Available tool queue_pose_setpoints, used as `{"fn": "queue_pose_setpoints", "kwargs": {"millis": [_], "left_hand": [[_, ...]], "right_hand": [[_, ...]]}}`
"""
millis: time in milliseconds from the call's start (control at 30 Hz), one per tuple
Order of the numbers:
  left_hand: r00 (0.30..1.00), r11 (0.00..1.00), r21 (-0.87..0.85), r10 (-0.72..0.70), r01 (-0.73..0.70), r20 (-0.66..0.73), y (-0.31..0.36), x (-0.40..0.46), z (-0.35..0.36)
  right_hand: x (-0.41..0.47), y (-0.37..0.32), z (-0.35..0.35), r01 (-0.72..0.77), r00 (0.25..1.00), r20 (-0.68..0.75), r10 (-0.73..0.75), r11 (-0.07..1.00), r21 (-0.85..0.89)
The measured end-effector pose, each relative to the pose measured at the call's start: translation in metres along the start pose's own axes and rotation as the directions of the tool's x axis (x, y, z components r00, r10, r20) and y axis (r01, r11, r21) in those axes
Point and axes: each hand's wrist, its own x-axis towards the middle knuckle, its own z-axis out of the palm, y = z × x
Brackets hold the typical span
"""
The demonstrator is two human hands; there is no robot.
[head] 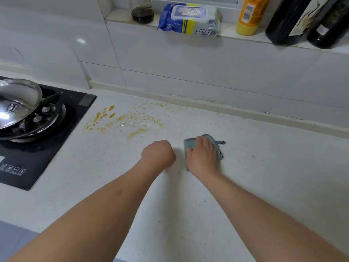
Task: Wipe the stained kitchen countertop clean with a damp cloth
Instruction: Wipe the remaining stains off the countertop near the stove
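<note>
A yellow-orange stain (124,120) of splashes and specks spreads over the white speckled countertop (264,167), just right of the stove. A folded teal cloth (189,143) with a dotted hanging loop lies on the counter, to the right of the stain and nearer to me. My right hand (203,155) lies flat on top of the cloth and presses it down, covering most of it. My left hand (158,154) is curled into a fist with nothing in it, resting on the counter just left of the cloth, below the stain.
A black gas hob (47,148) at the left carries a steel pan (17,103). On the tiled ledge behind stand a wet-wipes pack (188,19), a small jar (142,14), a yellow bottle (249,16) and two dark bottles (294,21).
</note>
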Motion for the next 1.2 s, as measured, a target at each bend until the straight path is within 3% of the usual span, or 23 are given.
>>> {"fn": "queue_pose_setpoints", "kwargs": {"millis": [133,267,367,500,633,767,833,1000,1133,1200], "left_hand": [[0.995,0.997,0.007,-0.079,0.079,-0.058,-0.029,0.001,-0.006],[0.966,0.978,-0.044,-0.209,0.204,-0.155,-0.076,0.000,-0.005],[0.924,0.931,-0.104,-0.360,0.349,-0.125,-0.115,-0.004,-0.006],[0.876,0.849,-0.218,-0.478,0.481,0.070,-0.145,-0.007,-0.010],[0.903,0.888,-0.159,-0.425,0.431,0.066,-0.148,-0.014,-0.006],[0.906,0.894,-0.147,-0.421,0.423,0.047,-0.150,-0.016,-0.005],[0.909,0.896,-0.152,-0.415,0.417,0.047,-0.149,-0.017,-0.005],[0.914,0.900,-0.165,-0.404,0.404,0.037,-0.152,-0.016,-0.003],[0.928,0.926,-0.082,-0.372,0.369,-0.025,-0.161,-0.010,-0.001],[0.939,0.941,-0.032,-0.338,0.336,-0.063,-0.167,-0.007,0.002]], "right_hand": [[0.017,0.039,0.004,-0.008,0.998,0.057,0.018,0.985,-0.175],[0.048,0.049,-0.006,-0.102,0.992,0.055,0.115,0.974,-0.202],[0.058,0.022,0.000,-0.090,0.991,0.080,0.106,0.979,-0.183],[0.045,-0.037,0.024,0.125,0.984,0.146,-0.103,0.981,-0.151],[0.000,-0.083,0.049,0.355,0.922,0.210,-0.324,0.925,-0.132],[-0.024,-0.064,0.050,0.550,0.819,0.279,-0.501,0.825,-0.132],[-0.009,-0.038,0.040,0.496,0.857,0.249,-0.451,0.852,-0.164],[0.057,0.026,0.008,0.143,0.982,0.150,-0.114,0.969,-0.203],[0.080,0.014,0.010,-0.111,0.988,0.087,0.126,0.980,-0.166],[0.082,-0.014,0.019,-0.156,0.981,0.088,0.171,0.976,-0.151]]}}
